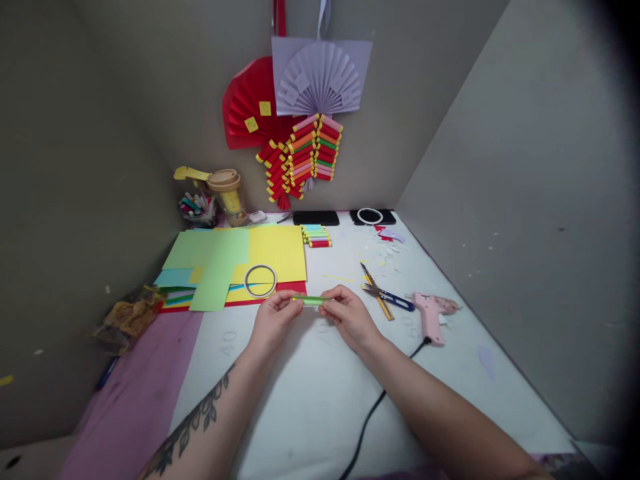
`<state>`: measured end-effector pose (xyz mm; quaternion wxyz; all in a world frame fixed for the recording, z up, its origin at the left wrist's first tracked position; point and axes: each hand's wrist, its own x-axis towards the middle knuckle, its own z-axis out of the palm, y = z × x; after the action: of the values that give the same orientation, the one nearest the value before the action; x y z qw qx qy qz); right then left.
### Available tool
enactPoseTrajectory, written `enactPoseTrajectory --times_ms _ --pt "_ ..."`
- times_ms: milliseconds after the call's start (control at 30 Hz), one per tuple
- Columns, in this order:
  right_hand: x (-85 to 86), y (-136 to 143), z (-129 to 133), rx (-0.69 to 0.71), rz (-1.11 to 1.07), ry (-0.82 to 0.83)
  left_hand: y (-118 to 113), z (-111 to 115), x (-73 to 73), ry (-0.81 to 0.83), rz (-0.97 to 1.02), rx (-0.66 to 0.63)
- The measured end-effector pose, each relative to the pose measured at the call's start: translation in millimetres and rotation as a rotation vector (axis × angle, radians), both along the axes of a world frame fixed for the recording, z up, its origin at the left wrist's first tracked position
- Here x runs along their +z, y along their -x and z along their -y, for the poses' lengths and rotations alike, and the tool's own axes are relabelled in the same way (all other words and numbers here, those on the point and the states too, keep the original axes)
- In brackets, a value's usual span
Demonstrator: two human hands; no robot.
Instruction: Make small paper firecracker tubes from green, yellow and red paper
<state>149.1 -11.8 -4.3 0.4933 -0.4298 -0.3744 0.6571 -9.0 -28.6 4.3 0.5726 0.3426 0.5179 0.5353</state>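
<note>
A small green paper roll [313, 301] is stretched between my two hands, above the pale work mat [300, 400]. My left hand [280, 308] pinches its left end between thumb and fingers. At the right end, my right hand [346, 312] pinches it the same way. A bit of yellow shows by the left fingertips; the ends themselves are hidden. Just beyond my hands lies a row of finished small paper rolls [316, 236] in blue, green, purple and red with yellow ends. A roll of tape [261, 281] rests on coloured paper near my left hand.
Green paper sheets [210, 253] and a yellow sheet [277, 250] are stacked at left. On the right lie scissors [393, 298], a craft knife [377, 290] and a pink glue gun [431, 317] whose black cord [367, 423] crosses the mat. Paper fans [320, 77] hang behind.
</note>
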Motion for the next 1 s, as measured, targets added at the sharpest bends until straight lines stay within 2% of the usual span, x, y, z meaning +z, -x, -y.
enactPoseTrajectory --times_ms 200,533,767,1000 --pt "-3.1 0 0 0.002 0.03 -0.075 1 -1 0.5 -0.035 -0.039 0.035" --pt "-2.4 -4 -6 -0.021 -0.005 0.008 2 0 -1.7 -0.135 -0.24 -0.042" --pt "-12.1 -4 -6 0.026 0.047 -0.096 1 -2 -3.2 -0.032 -0.18 -0.03" --pt "-6.6 -4 -6 0.011 -0.001 0.004 0 1 -0.7 -0.128 -0.243 -0.07"
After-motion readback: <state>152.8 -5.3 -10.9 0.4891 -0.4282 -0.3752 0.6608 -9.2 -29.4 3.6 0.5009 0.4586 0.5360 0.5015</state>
